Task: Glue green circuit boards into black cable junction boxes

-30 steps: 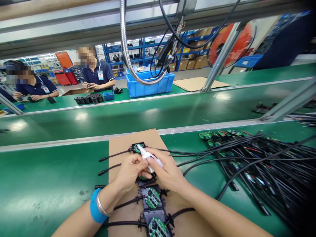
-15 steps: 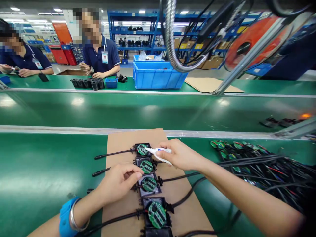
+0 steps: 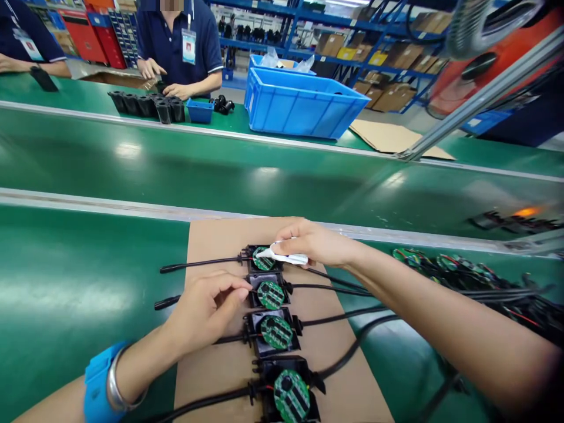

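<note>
My right hand (image 3: 324,244) grips a small white squeeze tube (image 3: 291,257) with a narrow nozzle. The nozzle points left, its tip at the round green circuit board (image 3: 264,264) in the farthest black housing (image 3: 277,267). My left hand (image 3: 209,311) is closed in a pinch at the left edge of the second housing, beside its circuit board (image 3: 270,295); what the fingertips hold is hidden. Nearer to me, another circuit board (image 3: 277,332) and a larger-looking circuit board (image 3: 291,395) sit in their own black housings. Black cables run out on both sides.
The housings line up on a cardboard sheet (image 3: 211,241) on the green bench. A pile of wired boards and cables (image 3: 493,288) lies at right. Across the conveyor, two co-workers sit near black cups (image 3: 145,107) and a blue crate (image 3: 304,106). A metal post (image 3: 480,88) slants at upper right.
The view has tilted down and turned slightly. The tube's nozzle remains at the farthest board, with the right hand tipped flatter. My left hand stays pinched beside the second housing.
</note>
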### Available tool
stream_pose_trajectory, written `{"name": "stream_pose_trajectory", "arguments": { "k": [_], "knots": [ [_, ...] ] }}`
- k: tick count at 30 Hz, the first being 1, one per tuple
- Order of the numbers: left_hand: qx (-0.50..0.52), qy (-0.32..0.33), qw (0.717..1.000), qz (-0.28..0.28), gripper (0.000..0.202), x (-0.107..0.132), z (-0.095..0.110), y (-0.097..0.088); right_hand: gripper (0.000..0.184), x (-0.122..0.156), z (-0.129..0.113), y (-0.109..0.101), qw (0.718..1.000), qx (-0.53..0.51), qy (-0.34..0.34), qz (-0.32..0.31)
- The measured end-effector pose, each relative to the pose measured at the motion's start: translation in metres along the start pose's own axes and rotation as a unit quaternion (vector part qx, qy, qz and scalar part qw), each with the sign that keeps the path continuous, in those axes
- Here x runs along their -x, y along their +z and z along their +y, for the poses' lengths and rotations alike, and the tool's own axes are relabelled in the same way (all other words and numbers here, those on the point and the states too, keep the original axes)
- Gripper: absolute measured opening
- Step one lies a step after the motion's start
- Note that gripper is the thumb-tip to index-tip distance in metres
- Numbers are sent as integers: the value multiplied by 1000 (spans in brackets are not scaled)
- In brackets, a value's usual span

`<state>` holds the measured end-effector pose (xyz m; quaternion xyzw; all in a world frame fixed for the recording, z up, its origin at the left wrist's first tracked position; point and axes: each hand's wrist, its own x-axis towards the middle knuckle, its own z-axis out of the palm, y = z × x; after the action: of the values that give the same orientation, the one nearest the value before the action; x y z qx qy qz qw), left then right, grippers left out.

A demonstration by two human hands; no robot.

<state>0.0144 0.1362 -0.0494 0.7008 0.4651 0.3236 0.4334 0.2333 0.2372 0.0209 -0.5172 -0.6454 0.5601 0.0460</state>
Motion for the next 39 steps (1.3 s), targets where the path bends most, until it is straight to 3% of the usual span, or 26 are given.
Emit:
{"name": "stream_pose_trajectory", "arguments": {
  "k": [12, 22, 29, 39],
  "knots": [
    [-16, 2, 1000, -3, 20, -2, -1, 0, 30, -1, 2, -5, 993, 116, -9, 1],
    [-34, 3, 999, -3, 19, -1, -1, 0, 34, 4, 9, -6, 989, 142, -36, -11],
    [-40, 3, 999, 0, 19, -1, -2, -1, 34, 9, 19, -10, 993, 114, -28, -9],
    [-54, 17, 998, -6, 17, -1, 1, -3, 28, 4, 13, -13, 998, 66, -13, -5]
  ]
}}
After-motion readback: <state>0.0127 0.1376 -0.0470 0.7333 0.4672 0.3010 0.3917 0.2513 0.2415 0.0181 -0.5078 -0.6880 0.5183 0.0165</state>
